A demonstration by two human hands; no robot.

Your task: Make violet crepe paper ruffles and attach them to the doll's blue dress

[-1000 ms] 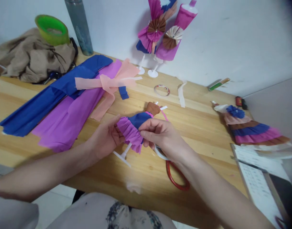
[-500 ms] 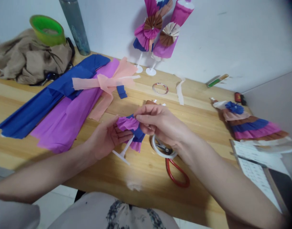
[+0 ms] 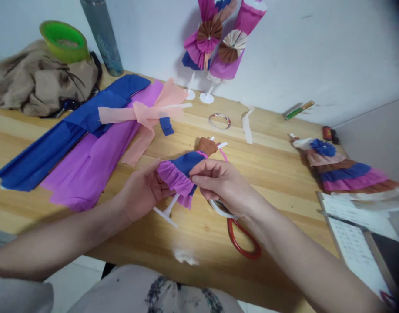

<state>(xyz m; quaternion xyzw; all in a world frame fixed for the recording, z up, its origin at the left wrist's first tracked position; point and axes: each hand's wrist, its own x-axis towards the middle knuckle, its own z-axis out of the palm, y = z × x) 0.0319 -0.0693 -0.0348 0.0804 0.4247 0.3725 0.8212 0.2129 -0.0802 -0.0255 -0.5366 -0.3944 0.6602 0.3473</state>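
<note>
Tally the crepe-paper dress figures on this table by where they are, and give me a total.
Held in the hands: 1
Standing by the wall: 2
Lying at the right of the table: 1
Total: 4

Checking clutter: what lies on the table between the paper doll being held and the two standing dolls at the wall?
In the head view, a small tape ring lies there.

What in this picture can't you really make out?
Head view only:
- Scissors: blades hidden under the right hand; only the red handle shows.
- Doll: lower skirt partly covered by the left hand and right fingers.
- Papers: cut off by the right edge, print too small to read.
- Bottle: top cut off by the upper edge.
</note>
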